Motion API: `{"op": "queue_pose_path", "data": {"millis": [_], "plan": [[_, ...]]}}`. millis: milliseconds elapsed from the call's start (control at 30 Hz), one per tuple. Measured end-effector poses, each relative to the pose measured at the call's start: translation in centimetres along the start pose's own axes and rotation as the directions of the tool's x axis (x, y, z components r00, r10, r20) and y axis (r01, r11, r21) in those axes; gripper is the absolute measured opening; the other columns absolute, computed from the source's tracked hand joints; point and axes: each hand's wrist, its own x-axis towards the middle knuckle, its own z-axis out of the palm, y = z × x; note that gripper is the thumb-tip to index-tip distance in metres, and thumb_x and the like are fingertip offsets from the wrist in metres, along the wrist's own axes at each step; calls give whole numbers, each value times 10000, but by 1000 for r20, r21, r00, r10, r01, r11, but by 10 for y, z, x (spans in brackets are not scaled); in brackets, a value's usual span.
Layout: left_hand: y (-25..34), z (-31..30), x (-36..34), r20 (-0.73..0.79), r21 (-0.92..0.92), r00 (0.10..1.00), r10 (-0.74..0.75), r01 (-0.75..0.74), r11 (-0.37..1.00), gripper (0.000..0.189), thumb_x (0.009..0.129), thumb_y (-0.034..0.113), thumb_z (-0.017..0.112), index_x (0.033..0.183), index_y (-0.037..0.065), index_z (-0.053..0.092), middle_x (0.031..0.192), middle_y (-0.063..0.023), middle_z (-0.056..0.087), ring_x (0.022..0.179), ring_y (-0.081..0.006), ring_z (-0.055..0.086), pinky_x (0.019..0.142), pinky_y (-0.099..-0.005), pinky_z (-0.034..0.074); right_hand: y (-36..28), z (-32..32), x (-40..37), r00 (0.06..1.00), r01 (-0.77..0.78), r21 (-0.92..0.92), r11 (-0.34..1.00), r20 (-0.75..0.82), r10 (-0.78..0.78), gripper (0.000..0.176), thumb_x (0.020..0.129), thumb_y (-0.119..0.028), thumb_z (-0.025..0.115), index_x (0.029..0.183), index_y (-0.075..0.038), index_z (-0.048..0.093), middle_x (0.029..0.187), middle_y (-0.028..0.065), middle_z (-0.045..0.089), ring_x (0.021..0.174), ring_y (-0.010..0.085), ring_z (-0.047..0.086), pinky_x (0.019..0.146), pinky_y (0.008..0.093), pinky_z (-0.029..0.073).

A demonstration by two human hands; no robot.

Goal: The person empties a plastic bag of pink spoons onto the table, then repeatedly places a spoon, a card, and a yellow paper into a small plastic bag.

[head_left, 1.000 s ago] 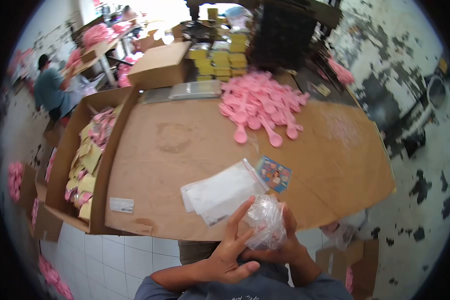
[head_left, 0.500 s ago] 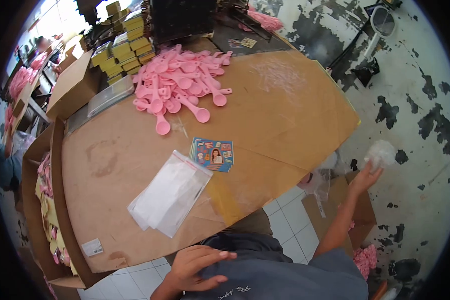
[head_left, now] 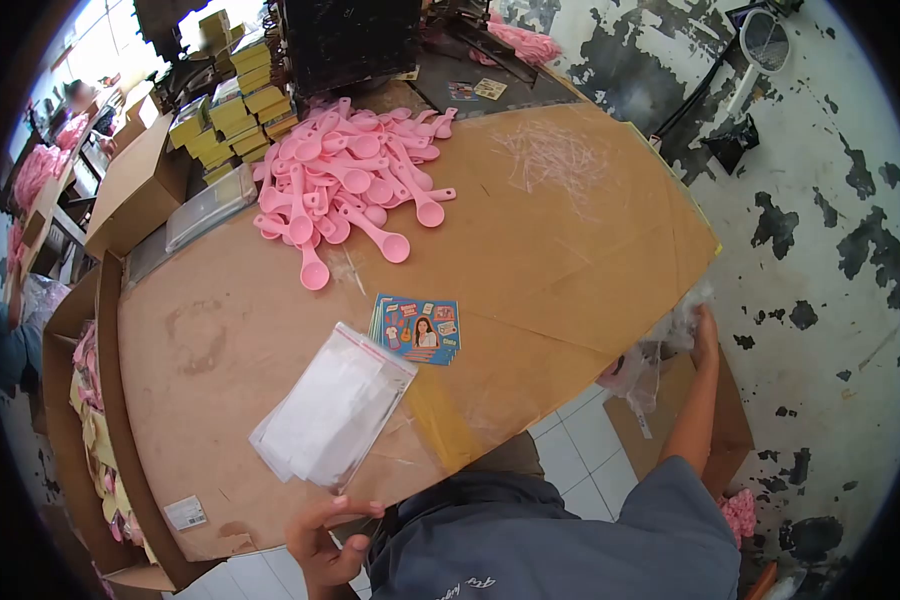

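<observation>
My left hand (head_left: pixel 322 540) hovers at the table's front edge, thumb and forefinger apart with nothing between them. Just beyond it lies a stack of clear plastic sleeves (head_left: pixel 335 405) with white showing through. A stack of colourful printed cards (head_left: pixel 418 328) touches the top of the sleeves. Past the table's right edge, my right hand (head_left: pixel 705 340) grips a crumpled clear plastic bag (head_left: pixel 682 318); its fingertips are partly hidden. A large heap of pink measuring spoons (head_left: pixel 345 170) covers the back of the table.
A long cardboard box (head_left: pixel 113 400) with pink and yellow pieces borders the table's left side. An open carton (head_left: pixel 730 425) stands on the floor at right. Stacked yellow-and-white packs (head_left: pixel 235 115) are at the back left. Thin clear strands (head_left: pixel 555 160) lie at the back right.
My right hand has lowered the crumpled plastic from beside the wall to the table's right edge. My left hand has moved left, away from my shirt. The view has shifted slightly.
</observation>
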Motion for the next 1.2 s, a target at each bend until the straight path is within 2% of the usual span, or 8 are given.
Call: {"op": "queue_pose_path", "data": {"millis": [133,333,400,500,767,1033,1067,1200], "plan": [[0,-8,-3,-112,26,993,-20,24,999,439,945,199,727,1294,-12,565,858,-201,743,816,-286,759,789,-397,598,-2,11,11,936,-70,-256,964,317,152,459,971,-410,549,1198,-19,626,1126,78,654,1117,234,590,934,374,466],[4,-22,13,-69,124,998,-6,15,992,422,936,149,710,1302,-7,569,895,-197,746,852,-283,752,822,-403,592,-12,67,22,916,400,-488,775,214,-338,524,968,-340,628,1348,17,576,1247,199,697,1228,299,626,1009,435,473],[6,-31,16,-62,207,998,22,-9,978,439,958,194,697,1327,1,557,913,-189,735,838,-273,739,818,-404,580,-7,77,29,601,762,-483,431,279,-749,459,962,-263,653,1328,6,589,1154,198,727,1114,364,683,912,468,527],[14,-46,27,-40,363,997,62,-43,931,441,899,109,722,1300,-8,581,956,-188,750,865,-277,746,819,-395,586,16,90,41,497,818,-440,371,215,-841,438,945,-202,667,1321,9,591,1187,209,712,1123,380,678,916,467,524],[59,-68,80,139,731,990,-24,-86,677,438,793,40,800,1215,26,684,1144,-155,729,959,-327,733,809,-380,584,19,87,32,878,477,-529,702,244,-412,462,930,-169,664,1347,9,579,1264,221,675,1195,386,638,958,468,504],[26,-35,123,293,836,945,-147,-179,519,857,823,504,791,1466,32,477,1424,-267,475,1275,-438,511,1060,-521,418,-12,72,31,931,78,-605,792,328,159,490,914,-137,661,1372,10,566,1342,233,637,1266,392,599,999,470,483],[22,-24,124,293,849,942,-162,-178,498,944,805,561,785,1497,23,434,1441,-292,440,1294,-459,485,1068,-540,401,-14,66,26,928,108,-589,801,349,131,494,912,-133,660,1375,10,565,1351,234,633,1275,392,594,1004,470,480],[10,-4,120,323,890,916,-239,-209,405,1162,745,645,802,1568,-8,306,1432,-319,397,1314,-468,439,1084,-557,365,-11,53,-32,746,640,-576,509,309,-590,375,889,-84,589,1239,34,647,1187,216,714,1189,410,643,961,475,493]]}}
